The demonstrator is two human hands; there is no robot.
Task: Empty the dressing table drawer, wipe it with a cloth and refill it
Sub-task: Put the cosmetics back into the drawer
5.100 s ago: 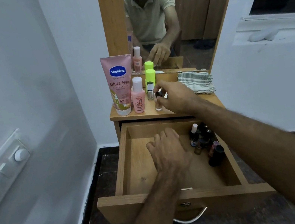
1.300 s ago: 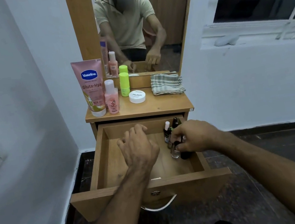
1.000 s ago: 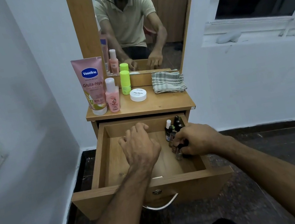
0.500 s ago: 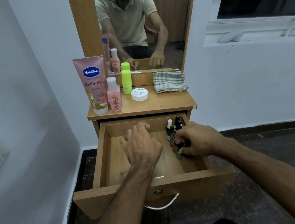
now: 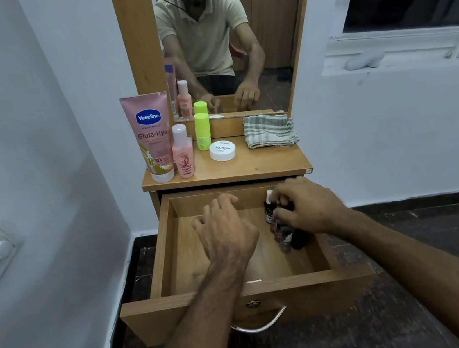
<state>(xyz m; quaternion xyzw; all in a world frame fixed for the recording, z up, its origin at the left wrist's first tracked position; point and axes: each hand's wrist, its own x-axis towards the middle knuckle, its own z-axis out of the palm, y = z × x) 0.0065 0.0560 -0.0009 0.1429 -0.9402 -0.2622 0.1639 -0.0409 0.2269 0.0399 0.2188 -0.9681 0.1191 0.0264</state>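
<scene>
The wooden drawer (image 5: 243,292) of the dressing table is pulled out. My left hand (image 5: 226,232) rests inside it with loosely curled fingers and holds nothing. Several small bottles (image 5: 284,240) stand in a cluster along the drawer's right side. My right hand (image 5: 307,206) is over that cluster, its fingers curled round one small bottle near the back, beside a white-capped bottle (image 5: 269,206). A folded checked cloth (image 5: 269,130) lies on the tabletop (image 5: 251,167) at the back right.
On the tabletop stand a pink Vaseline tube (image 5: 153,138), a pink bottle (image 5: 183,154), a green bottle (image 5: 203,131) and a white jar (image 5: 222,150). A mirror (image 5: 228,36) rises behind. White walls close in on both sides, and the drawer's left floor is bare.
My right hand moved from the front bottles toward the back of the cluster, leaving a small bottle standing in the drawer. The two little bottles that stood on the tabletop earlier are gone. My left hand stayed put.
</scene>
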